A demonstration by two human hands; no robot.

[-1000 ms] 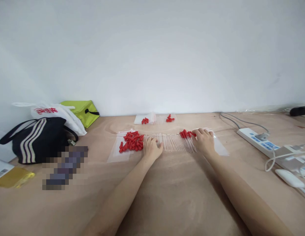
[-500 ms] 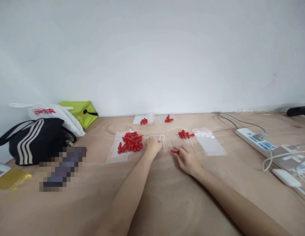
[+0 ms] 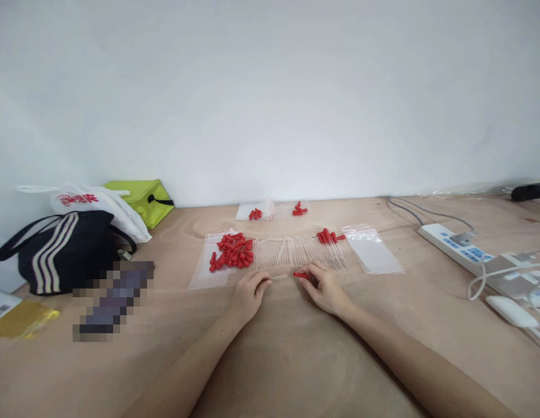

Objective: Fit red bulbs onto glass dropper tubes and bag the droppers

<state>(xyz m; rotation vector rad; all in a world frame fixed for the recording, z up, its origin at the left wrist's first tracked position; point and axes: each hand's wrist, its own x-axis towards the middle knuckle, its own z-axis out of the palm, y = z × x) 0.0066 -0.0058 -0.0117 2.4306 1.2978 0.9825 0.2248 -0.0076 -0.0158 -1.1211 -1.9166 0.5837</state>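
Note:
Near the middle of the table, my left hand (image 3: 251,291) pinches a thin clear tube (image 3: 279,277) whose free end points right. Facing it across a small gap, my right hand (image 3: 325,285) grips a red rubber bulb (image 3: 301,275) with its narrow end toward the tube. Just beyond both hands lies a row of clear thin tubes (image 3: 291,251). A pile of red bulbs (image 3: 231,251) rests left of the row on a clear plastic bag (image 3: 199,278). Several red bulbs (image 3: 328,236) lie on the row's right end.
Right of the row lies a zip bag (image 3: 378,258); further right stand a power strip (image 3: 448,245) with cables and a white plug-like piece (image 3: 508,310). More bulbs (image 3: 299,209) lie near the wall. At left are a black striped bag (image 3: 91,249), a white plastic bag (image 3: 126,215) and a green box bag (image 3: 150,188).
My left hand has drawn back from the row toward me, now with one tube in its fingers. My right hand has shifted slightly left with the red bulb.

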